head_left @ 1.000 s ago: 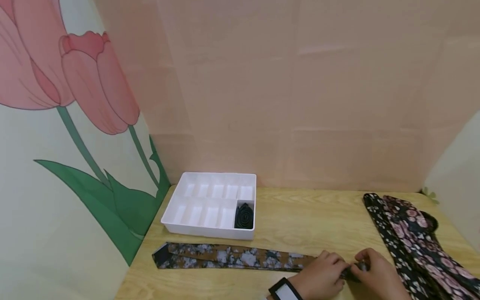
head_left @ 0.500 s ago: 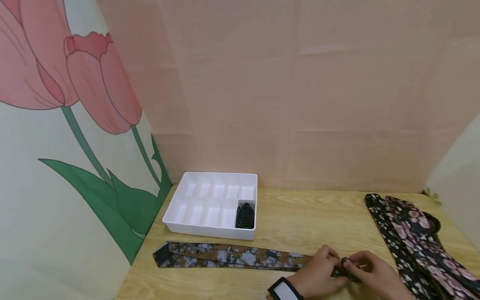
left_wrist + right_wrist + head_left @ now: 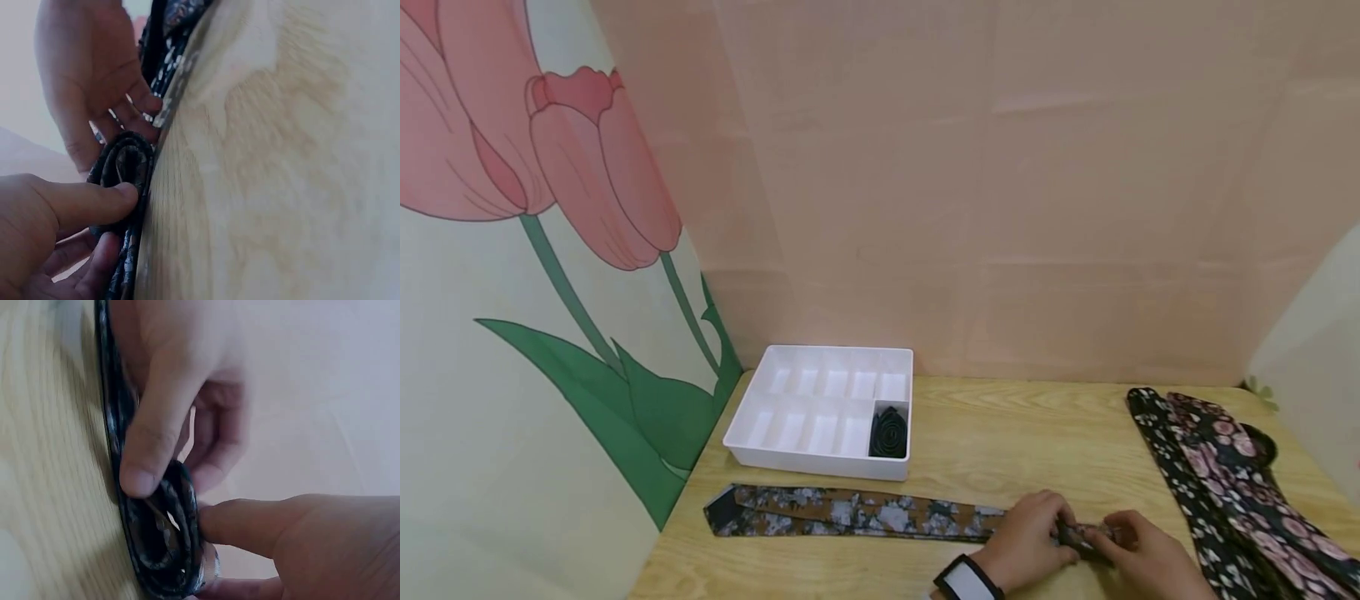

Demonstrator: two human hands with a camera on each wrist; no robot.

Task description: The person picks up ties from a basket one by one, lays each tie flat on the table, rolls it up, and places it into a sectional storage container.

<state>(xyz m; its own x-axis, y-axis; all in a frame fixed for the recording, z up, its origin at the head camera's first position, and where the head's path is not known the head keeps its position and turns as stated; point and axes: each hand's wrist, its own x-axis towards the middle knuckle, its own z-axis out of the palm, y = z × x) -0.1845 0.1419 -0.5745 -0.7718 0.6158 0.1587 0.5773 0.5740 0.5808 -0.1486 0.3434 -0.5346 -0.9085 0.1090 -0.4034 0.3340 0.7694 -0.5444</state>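
A brown tie with grey-blue flowers (image 3: 891, 514) lies flat across the table, its right end wound into a loose coil (image 3: 1078, 542). My left hand (image 3: 1028, 537) pinches the coil's left side, a white-faced band on its wrist. At the coil's right side my right hand (image 3: 1146, 557) holds it with thumb and fingers. In the left wrist view, the left thumb presses the rolled layers (image 3: 125, 159) while the right fingers touch them from behind. The right wrist view shows the oval coil (image 3: 165, 540) standing on edge between both hands.
Behind the tie stands a white divided tray (image 3: 820, 465), with a dark rolled tie (image 3: 889, 433) in its front right compartment. Dark floral ties (image 3: 1232, 492) lie along the table's right side. A pinkish covering (image 3: 985, 208) rises behind the table.
Both hands have shifted on the coil; my left hand has moved slightly left. The right fingers have lowered around its right side. Tray and other ties are unmoved.
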